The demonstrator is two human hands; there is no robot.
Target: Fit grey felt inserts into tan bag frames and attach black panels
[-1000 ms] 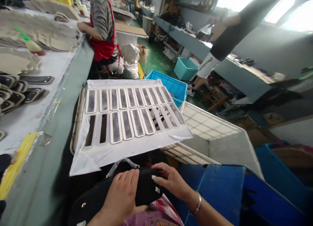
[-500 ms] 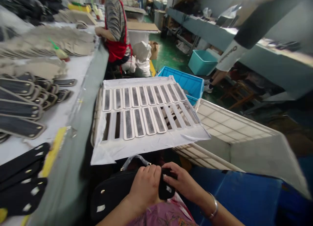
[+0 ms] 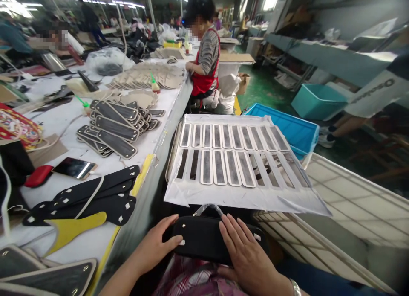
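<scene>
A black leather piece (image 3: 204, 238) with small metal studs lies across my lap. My left hand (image 3: 156, 247) grips its left end, fingers curled round the edge. My right hand (image 3: 247, 255) lies flat on its right part, fingers stretched out and pressing down. Just beyond the piece, a white sheet (image 3: 239, 193) holds two rows of grey strips with white borders (image 3: 220, 166); some slots in it are bare.
The long worktable (image 3: 96, 240) on my left carries black cut pieces (image 3: 92, 200), a yellow pattern (image 3: 72, 228), stacked grey-edged strips (image 3: 111, 132) and a phone (image 3: 75, 168). A person in a red apron (image 3: 206, 61) works farther along. Blue crates (image 3: 289, 127) and a white grid rack (image 3: 348, 202) stand to the right.
The view swung left and up, revealing more of the worktable. My hands went from folding the black piece between them to holding it spread out, the right hand now flat on it.
</scene>
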